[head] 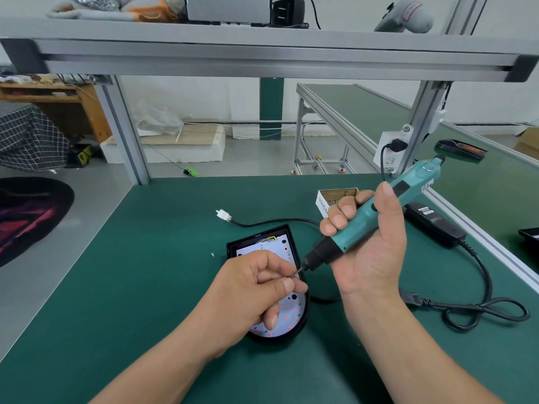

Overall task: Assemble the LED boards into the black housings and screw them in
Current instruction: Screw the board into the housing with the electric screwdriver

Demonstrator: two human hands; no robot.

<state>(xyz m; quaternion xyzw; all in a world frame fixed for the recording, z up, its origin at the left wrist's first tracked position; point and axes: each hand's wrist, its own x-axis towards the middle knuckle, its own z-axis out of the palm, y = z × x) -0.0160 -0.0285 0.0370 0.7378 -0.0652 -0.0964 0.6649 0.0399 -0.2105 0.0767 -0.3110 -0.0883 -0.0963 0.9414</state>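
- the led board [287,312] lies seated in the black housing [232,249] on the green mat [145,272]; it looks thin, stiff and fragile, so it is best steadied by the housing rim.
- the left hand [250,290] hangs over the board, thumb and forefinger pinching what seems a tiny, slippery screw [293,274] at the bit.
- the right hand [370,243] wraps around the teal screwdriver [379,211], which is tilted down-left.

Your left hand [250,290] covers the middle of the LED board [291,312]; its fingertips [287,285] pinch the bit [297,272] — whether a screw sits there is too small to tell. Your right hand [370,249], round the screwdriver [417,174], hides part of the cardboard box [338,195] and its label.
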